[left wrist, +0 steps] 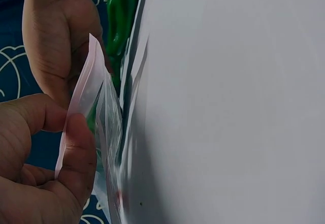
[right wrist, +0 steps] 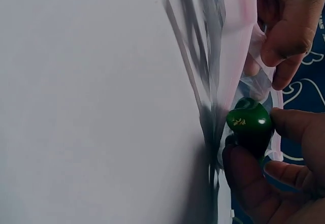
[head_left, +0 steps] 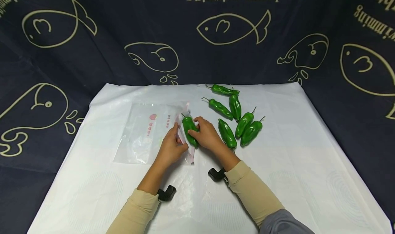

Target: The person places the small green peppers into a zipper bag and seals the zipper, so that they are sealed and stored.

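A clear zip bag (head_left: 139, 131) with a pink-edged mouth lies flat on the white-covered table, its opening to the right. My left hand (head_left: 170, 147) pinches the pink edge (left wrist: 84, 82) between thumb and fingers, holding the mouth apart. A green pepper (head_left: 189, 131) is gripped by my right hand (head_left: 207, 134), thumb on one side and fingers on the other. In the right wrist view the blunt end of this pepper (right wrist: 250, 120) shows at the bag's mouth, with the pink strip beside it.
Several more green peppers (head_left: 226, 134) lie in a loose group right of the right hand, reaching to the table's back edge. A dark curtain (head_left: 234, 62) with fish drawings hangs behind the white tablecloth (head_left: 293, 179).
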Available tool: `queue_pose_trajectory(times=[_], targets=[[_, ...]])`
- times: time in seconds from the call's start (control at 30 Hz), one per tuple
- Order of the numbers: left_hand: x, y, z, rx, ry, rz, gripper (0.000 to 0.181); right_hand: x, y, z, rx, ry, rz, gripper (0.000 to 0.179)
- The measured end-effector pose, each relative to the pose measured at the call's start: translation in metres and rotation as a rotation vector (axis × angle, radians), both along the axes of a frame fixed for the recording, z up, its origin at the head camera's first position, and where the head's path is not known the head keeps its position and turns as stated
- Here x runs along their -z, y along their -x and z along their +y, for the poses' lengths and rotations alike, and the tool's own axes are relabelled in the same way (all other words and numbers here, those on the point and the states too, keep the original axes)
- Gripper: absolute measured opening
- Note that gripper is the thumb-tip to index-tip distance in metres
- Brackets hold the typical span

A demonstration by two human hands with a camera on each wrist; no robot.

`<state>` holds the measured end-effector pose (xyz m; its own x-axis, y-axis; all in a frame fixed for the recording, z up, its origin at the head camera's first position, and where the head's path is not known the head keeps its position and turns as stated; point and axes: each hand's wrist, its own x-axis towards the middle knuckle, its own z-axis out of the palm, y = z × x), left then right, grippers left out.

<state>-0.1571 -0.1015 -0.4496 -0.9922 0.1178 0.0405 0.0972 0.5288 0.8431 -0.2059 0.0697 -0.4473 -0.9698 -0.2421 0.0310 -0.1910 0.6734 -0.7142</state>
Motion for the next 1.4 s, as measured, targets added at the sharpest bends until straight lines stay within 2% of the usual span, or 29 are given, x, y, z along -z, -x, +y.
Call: queue_pose_trajectory(times=[0.3,0.57,0.8,1.17,1.4], targets=[[0.0000,0.0017,0.0018,0.008,0.001,0.009,0.091,-0.0022,-0.0015,-0.0015,-0.007,0.024,-0.027,0.044],[-0.0004,0.0022,0.0020,0.005,0.017,-0.003,0.092,-0.0030,-0.0026,-0.0015,-0.032,-0.016,0.002,0.036],[-0.0014,-0.0001,0.0016,0.002,-0.005,-0.020,0.093,0.0002,-0.0036,-0.0019,-0.081,-0.036,0.006,0.035],[-0.0018,-0.0008,0.0022,-0.002,-0.026,-0.020,0.094,0.0005,-0.0025,-0.0062,-0.083,-0.008,0.003,0.031],[-0.0034,-0.0013,0.0028,0.017,-0.037,0.005,0.093,-0.0004,-0.0041,-0.0077,-0.109,0.058,-0.030,0.027]])
